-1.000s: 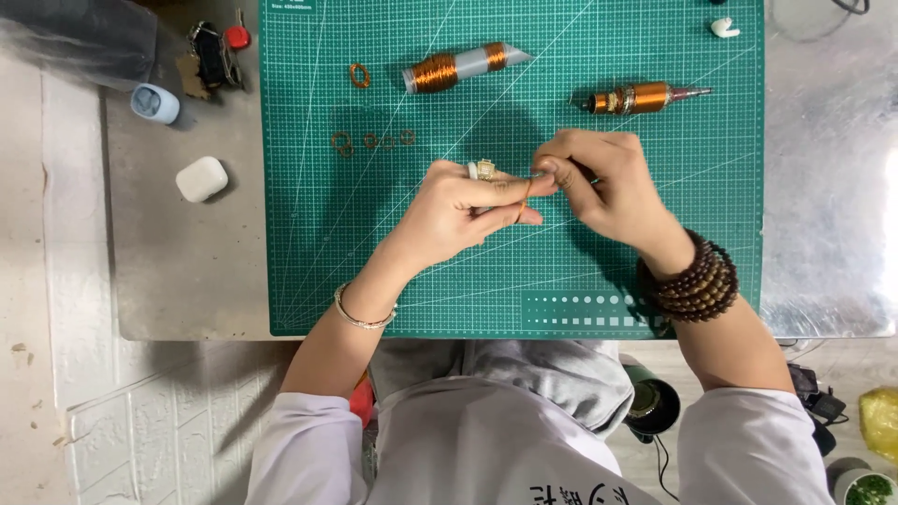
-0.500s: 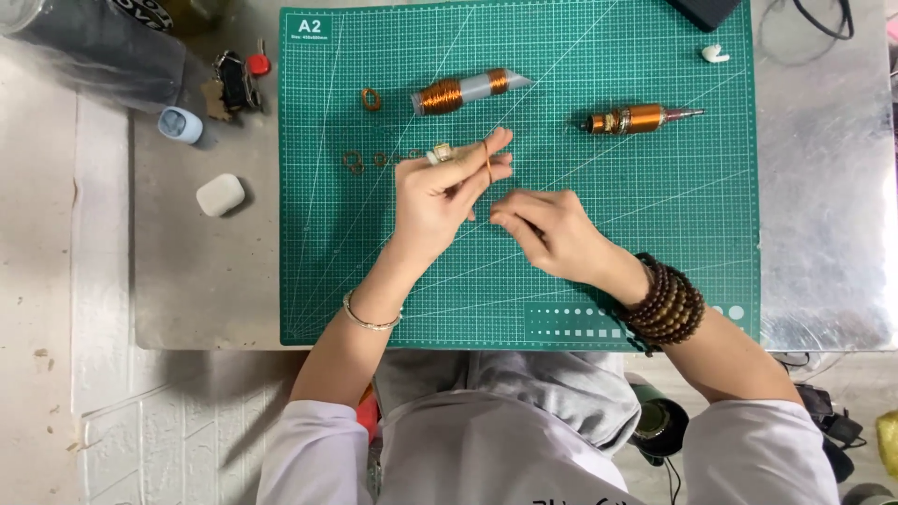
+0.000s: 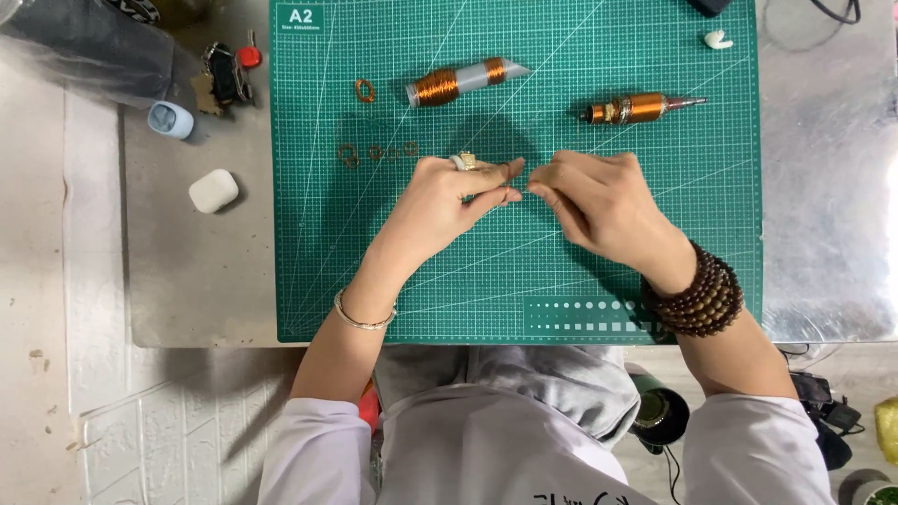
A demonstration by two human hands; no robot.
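Note:
My left hand and my right hand meet fingertip to fingertip over the middle of the green cutting mat. Between the pinched fingers is a small piece of thin copper wire, mostly hidden. The left hand wears a finger ring and a thin bangle; the right wrist has dark wooden bead bracelets. Beyond the hands lie a copper wire spool in clear wrap and a copper-coloured pen-shaped tool. Several small copper wire rings lie to the left of my left hand, with another ring farther back.
The mat lies on a grey metal table. Left of the mat are a white rounded case, a small pale blue object and a bunch of keys. A small white piece sits at the mat's far right.
Half a second ago my hands were apart, the left one raised toward the spool. Now the fingertips have come together again at the mat's middle.

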